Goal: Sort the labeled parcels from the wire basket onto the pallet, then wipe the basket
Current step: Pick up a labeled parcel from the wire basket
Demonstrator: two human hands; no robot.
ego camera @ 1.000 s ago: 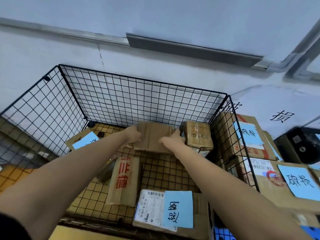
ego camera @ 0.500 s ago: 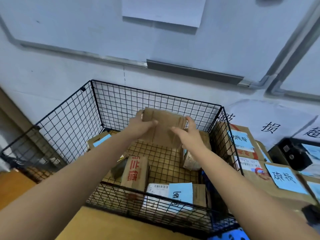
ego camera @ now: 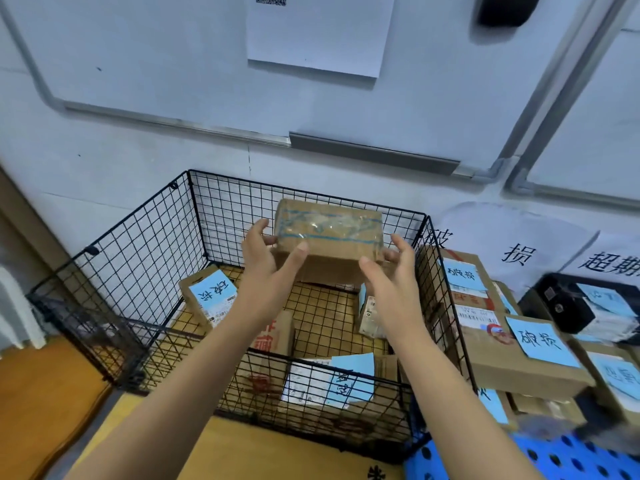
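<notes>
A brown cardboard parcel (ego camera: 329, 233) wrapped in clear tape with blue lines hangs above the black wire basket (ego camera: 138, 271). My left hand (ego camera: 266, 261) grips its left end and my right hand (ego camera: 388, 275) grips its right end. No blue label shows on the side facing me. Inside the basket lie a box with a blue label (ego camera: 211, 296) at the left, a box with red print (ego camera: 277, 337), a labeled box (ego camera: 336, 382) at the front and a small box (ego camera: 370, 313) at the right. A blue pallet (ego camera: 519, 459) shows at the bottom right.
Right of the basket, labeled cardboard boxes (ego camera: 519, 348) are stacked on the pallet, with a black box (ego camera: 568, 306) behind them. Paper signs (ego camera: 512, 251) hang on the white wall. A flat cardboard sheet (ego camera: 277, 452) lies under the basket's front, beside an orange floor (ego camera: 41, 393).
Both hands have lifted the parcel from the basket floor up to rim height and tipped it, so its taped side now faces me. The view has pulled back and upward.
</notes>
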